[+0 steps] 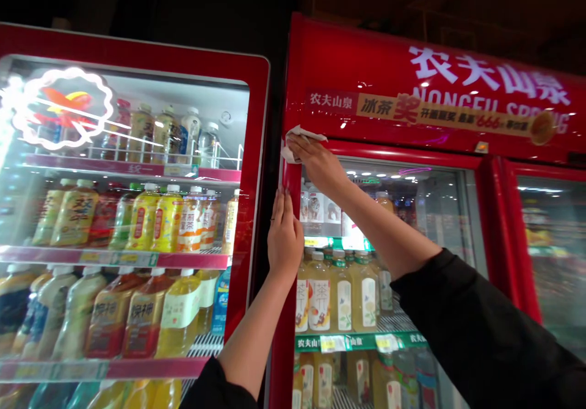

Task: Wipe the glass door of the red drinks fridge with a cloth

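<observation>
My right hand [315, 160] presses a white cloth [302, 135] against the red frame of the right-hand drinks fridge [366, 46], at the top left corner of its glass door. The cloth is crumpled under the fingers, and its edges stick out above and to the left. Lower down, my left hand [284, 238] lies against the fridge's left edge. Its fingers point up, stretched out side by side, and nothing shows in them. Behind the door glass, bottles of pale tea [341, 293] stand on shelves with green edge strips.
A second red-framed drinks fridge [259, 110] stands at the left, its shelves holding several rows of bottles [151, 220]. A dark narrow gap [274, 122] separates the two fridges. Another glass door [549, 244] with a red frame is at the right edge.
</observation>
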`<state>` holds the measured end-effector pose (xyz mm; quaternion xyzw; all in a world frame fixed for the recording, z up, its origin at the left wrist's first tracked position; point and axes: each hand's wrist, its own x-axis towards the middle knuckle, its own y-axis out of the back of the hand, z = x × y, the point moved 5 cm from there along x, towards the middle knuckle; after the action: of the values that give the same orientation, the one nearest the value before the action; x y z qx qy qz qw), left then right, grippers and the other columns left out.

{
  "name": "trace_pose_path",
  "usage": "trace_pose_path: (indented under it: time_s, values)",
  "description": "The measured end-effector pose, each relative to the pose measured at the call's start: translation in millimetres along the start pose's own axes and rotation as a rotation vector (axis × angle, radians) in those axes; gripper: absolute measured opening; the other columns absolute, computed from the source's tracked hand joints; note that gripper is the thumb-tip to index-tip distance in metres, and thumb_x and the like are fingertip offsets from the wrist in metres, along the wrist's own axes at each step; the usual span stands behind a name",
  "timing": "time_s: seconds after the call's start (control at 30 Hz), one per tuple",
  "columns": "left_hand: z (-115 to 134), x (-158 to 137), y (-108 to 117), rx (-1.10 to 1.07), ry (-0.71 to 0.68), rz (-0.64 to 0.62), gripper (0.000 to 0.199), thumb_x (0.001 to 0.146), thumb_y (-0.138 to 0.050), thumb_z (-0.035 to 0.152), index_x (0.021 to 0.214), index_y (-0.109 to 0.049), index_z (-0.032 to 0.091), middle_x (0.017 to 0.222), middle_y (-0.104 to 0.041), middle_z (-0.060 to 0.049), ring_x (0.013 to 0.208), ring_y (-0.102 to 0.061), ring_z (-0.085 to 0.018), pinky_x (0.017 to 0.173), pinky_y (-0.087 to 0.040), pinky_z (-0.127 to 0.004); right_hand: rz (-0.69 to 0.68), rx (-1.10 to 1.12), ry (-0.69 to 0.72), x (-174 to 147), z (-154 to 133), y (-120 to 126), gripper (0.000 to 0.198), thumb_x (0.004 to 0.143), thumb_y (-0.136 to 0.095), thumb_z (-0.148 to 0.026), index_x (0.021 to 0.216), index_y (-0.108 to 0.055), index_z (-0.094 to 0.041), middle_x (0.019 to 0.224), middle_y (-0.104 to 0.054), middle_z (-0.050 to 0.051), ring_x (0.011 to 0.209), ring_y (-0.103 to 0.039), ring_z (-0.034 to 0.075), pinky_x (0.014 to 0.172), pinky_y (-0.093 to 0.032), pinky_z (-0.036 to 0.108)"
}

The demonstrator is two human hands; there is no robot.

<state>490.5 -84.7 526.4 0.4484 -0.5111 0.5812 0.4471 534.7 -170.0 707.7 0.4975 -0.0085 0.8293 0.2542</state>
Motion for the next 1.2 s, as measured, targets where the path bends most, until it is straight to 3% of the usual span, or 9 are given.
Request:
trace_pose_path:
  time_s: [0.23,0.43,0.53,0.67,0.87,1.07,1.2]
  values:
    - [1,1,-1,-0.001,0.019,-0.006,0.089,0.11,-0.037,0.004,0.183,0.001,0.037,0.187,-0.03,0.001,0.172,-0.034,-0.023,0.14,-0.044,-0.049,0.012,0.014,-0.007,1,5,-1,0.071,0.106,-0.036,-0.002,0.17,-0.055,-0.028,0.178,-0.053,0.0,0.161,-0.055,0.033,0.126,-0.058,0.055]
    - [-4,1,2,-0.131,0.041,-0.029,0.08,0.112,-0.034,0.005,0.183,-0.016,0.037,0.185,-0.036,0.0,0.171,-0.037,-0.021,0.14,-0.043,-0.047,0.1,0.011,-0.152,-32,15,-1,0.071,0.104,-0.034,-0.001,0.168,-0.057,-0.02,0.174,-0.058,0.008,0.164,-0.051,0.033,0.135,-0.049,0.054]
    - [-11,2,3,-0.173,0.018,-0.064,0.08,0.112,-0.035,0.005,0.182,-0.018,0.039,0.186,-0.034,0.0,0.171,-0.036,-0.02,0.14,-0.043,-0.048,0.096,0.044,-0.109,-40,6,-10,0.079,0.101,-0.035,0.003,0.173,-0.051,-0.025,0.176,-0.055,0.007,0.165,-0.05,0.031,0.138,-0.046,0.054]
    - [-16,-3,6,-0.162,0.005,-0.086,0.081,0.114,-0.039,0.01,0.182,-0.01,0.043,0.186,-0.036,0.0,0.17,-0.038,-0.02,0.137,-0.047,-0.049,0.074,0.054,-0.07,-27,4,-9,0.083,0.098,-0.034,0.006,0.174,-0.049,-0.026,0.179,-0.052,0.004,0.167,-0.047,0.028,0.139,-0.046,0.054]
    - [-10,-39,15,-0.157,0.004,-0.071,0.086,0.115,-0.039,0.009,0.182,-0.001,0.047,0.186,-0.036,0.0,0.169,-0.037,-0.019,0.133,-0.052,-0.044,0.057,-0.003,-0.117,-35,16,3,0.079,0.098,-0.038,0.006,0.17,-0.054,-0.021,0.177,-0.053,0.007,0.164,-0.052,0.032,0.134,-0.052,0.056]
    - [-8,-52,14,-0.186,0.004,-0.025,0.089,0.114,-0.039,0.005,0.182,0.0,0.047,0.184,-0.041,0.0,0.167,-0.043,-0.02,0.133,-0.053,-0.042,-0.06,0.037,0.028,-40,-16,-10,0.08,0.099,-0.037,0.005,0.17,-0.054,-0.029,0.177,-0.054,-0.001,0.166,-0.05,0.026,0.136,-0.05,0.053]
    - [-10,-52,14,-0.187,0.012,-0.024,0.094,0.11,-0.037,-0.001,0.181,0.001,0.048,0.182,-0.045,-0.001,0.167,-0.043,-0.018,0.132,-0.053,-0.041,-0.039,0.013,0.001,-24,-18,-8,0.075,0.104,-0.036,0.0,0.171,-0.053,-0.029,0.178,-0.052,-0.001,0.166,-0.049,0.029,0.135,-0.05,0.055]
